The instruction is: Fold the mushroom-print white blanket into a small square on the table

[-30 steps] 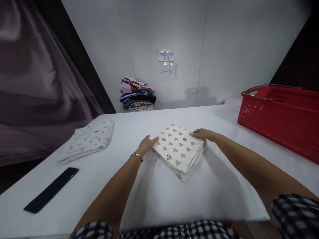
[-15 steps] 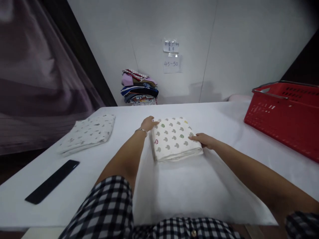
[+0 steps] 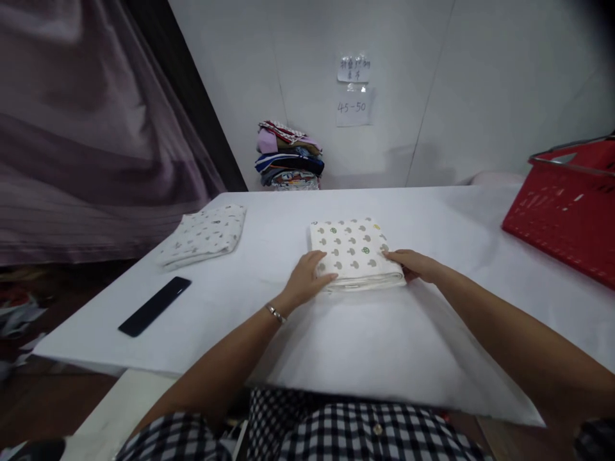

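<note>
A folded white cloth with a mushroom print (image 3: 353,250) lies square on the white table (image 3: 336,333) in front of me. My left hand (image 3: 307,278) rests on its near left corner, fingers flat and together on the fabric. My right hand (image 3: 416,264) touches its near right corner, fingers laid along the edge. Both hands press on the cloth rather than grip it.
A second folded printed cloth (image 3: 204,234) lies at the table's left. A black phone (image 3: 154,305) lies near the left front edge. A red basket (image 3: 567,211) stands at the right. A stack of folded clothes (image 3: 288,155) sits by the wall under paper labels (image 3: 353,86).
The cloth was turned from a diagonal to a square position. My left hand moved from its far left corner to the near left corner; my right hand stayed near the right edge.
</note>
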The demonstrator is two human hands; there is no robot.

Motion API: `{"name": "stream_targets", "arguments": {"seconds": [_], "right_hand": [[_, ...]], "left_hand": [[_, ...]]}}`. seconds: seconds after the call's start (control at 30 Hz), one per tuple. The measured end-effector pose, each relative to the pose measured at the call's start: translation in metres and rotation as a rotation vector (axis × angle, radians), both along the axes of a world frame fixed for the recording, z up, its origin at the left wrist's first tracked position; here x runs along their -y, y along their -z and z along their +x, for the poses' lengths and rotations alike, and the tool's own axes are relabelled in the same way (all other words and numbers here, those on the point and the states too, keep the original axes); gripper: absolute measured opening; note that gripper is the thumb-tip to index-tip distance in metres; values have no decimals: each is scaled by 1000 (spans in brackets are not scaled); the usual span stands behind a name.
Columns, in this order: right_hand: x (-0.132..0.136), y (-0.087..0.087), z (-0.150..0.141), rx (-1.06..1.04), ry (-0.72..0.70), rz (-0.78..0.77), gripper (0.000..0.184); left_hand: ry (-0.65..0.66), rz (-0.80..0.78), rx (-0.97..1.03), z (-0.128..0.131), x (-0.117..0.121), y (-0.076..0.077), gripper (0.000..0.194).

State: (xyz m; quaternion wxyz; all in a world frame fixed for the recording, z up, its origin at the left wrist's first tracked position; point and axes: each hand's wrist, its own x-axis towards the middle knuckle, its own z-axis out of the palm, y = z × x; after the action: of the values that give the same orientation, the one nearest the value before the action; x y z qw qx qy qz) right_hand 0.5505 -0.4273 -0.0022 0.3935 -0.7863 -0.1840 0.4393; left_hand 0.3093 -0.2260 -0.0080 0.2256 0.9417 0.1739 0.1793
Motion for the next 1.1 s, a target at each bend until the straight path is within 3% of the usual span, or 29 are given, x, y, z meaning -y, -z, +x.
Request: {"name": "stream_targets", "arguments": {"seconds": [0.13,0.23,0.4,0.53,0.6,0.67,0.77,0.83,0.9,1.0,1.1], "right_hand": [[1,1,-3,-5,27,47,45],[1,3,-8,8,68,86,45],[11,10,-33,-17,61,188,46],[24,16,-53,-4,22,137,65],[28,16,-58,164,4,55,74],[32,14,-61,485,1,15,72],[34,10,-72,954,13,180,46],[32,7,-84,1084,-84,356,32],[26,6,-96,1139,-273,463,27],[12,7,-106,1230,-533,449,23],[1,9,-106,1285,-642,369,21]], "left_hand": [[119,172,-68,-14,19,17,74],[150,254,-80,-10,19,21,61],[165,276,-74,-18,5,14,51],[240,226,-53,-42,0,16,53],[241,149,-43,-51,1,20,57],[197,57,1,-57,4,24,61],[119,-32,199,-63,7,28,53],[64,-41,349,-65,10,29,38],[16,-27,411,-65,11,28,27],[-16,-2,367,-63,14,25,20],[-69,-19,309,-58,16,23,13]]}}
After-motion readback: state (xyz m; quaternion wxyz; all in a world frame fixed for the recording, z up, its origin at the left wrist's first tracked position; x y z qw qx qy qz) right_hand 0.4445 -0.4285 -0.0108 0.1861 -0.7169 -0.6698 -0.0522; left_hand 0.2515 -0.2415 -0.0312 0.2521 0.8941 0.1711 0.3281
